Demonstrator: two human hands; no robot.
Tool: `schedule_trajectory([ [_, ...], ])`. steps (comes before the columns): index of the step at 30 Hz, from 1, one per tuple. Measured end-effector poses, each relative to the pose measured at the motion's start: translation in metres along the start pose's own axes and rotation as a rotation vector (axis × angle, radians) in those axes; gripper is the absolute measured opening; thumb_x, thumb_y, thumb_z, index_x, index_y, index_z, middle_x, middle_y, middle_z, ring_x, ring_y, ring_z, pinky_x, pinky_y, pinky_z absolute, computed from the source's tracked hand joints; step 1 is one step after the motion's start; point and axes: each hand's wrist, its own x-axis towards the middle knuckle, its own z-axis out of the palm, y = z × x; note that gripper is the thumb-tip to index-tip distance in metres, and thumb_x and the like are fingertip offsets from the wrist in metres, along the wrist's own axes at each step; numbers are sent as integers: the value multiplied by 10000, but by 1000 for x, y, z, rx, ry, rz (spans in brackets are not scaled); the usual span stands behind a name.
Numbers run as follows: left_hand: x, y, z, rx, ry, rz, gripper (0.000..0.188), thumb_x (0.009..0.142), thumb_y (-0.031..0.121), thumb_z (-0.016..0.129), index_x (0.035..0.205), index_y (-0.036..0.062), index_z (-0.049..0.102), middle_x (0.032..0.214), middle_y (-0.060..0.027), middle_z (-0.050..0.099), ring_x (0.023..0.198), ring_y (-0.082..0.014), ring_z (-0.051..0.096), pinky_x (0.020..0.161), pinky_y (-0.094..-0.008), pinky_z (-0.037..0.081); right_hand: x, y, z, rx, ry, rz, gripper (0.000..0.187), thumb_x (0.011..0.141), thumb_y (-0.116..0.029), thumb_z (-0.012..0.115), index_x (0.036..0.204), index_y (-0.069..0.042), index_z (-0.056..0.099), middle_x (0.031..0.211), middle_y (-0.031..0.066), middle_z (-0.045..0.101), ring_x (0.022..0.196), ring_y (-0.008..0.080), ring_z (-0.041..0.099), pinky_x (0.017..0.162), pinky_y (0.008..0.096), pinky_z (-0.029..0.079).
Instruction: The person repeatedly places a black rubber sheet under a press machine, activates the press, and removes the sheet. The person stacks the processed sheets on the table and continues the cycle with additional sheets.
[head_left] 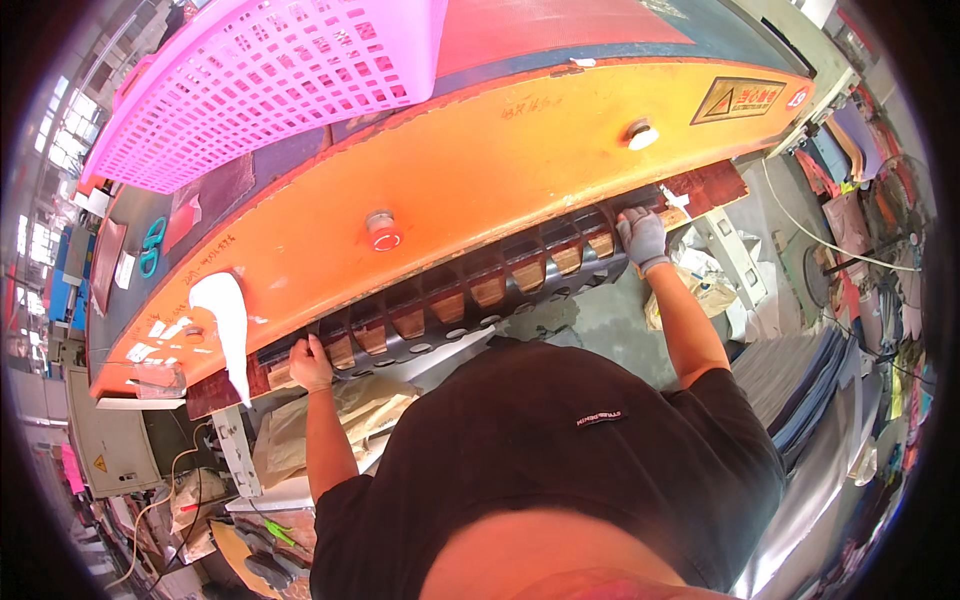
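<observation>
Black cut-out sheet spanned between both hands

The black cut-out sheet (470, 312) lay along the front of the orange machine (520, 160), slanting up to the right from my left hand (311, 366) to my right. My right hand (642, 238), in a gray glove, grasped its right end, fingers curled over. My bare left hand was at the left end, fingers bent; couldn't tell whether it gripped the sheet or the reddish-brown board (715, 187) underneath. Wood showed through the openings. My hands covered the sheet's ends, and my left fingertips were partly hidden. The pink plastic basket (270, 90) was cut off at the top; clutter near the rim was too warped to make out.
</observation>
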Motion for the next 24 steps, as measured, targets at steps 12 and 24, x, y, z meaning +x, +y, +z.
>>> schedule_trajectory([
  [12,21,13,-16,-85,-194,-173,539,863,488,495,635,2,544,652,-247,546,637,-419,538,594,-481,400,13,2,6,17,-118,85,429,896,-402,432,731,-68,646,826,167,635,796,354,608,747,467,452],
  [24,-62,32,-76,-5,-145,-99,425,842,392,569,609,40,520,661,-163,554,662,-364,545,605,-457,417,-68,10,-33,56,-60,121,413,895,-364,450,736,-38,646,803,172,630,755,370,588,702,469,435],
])
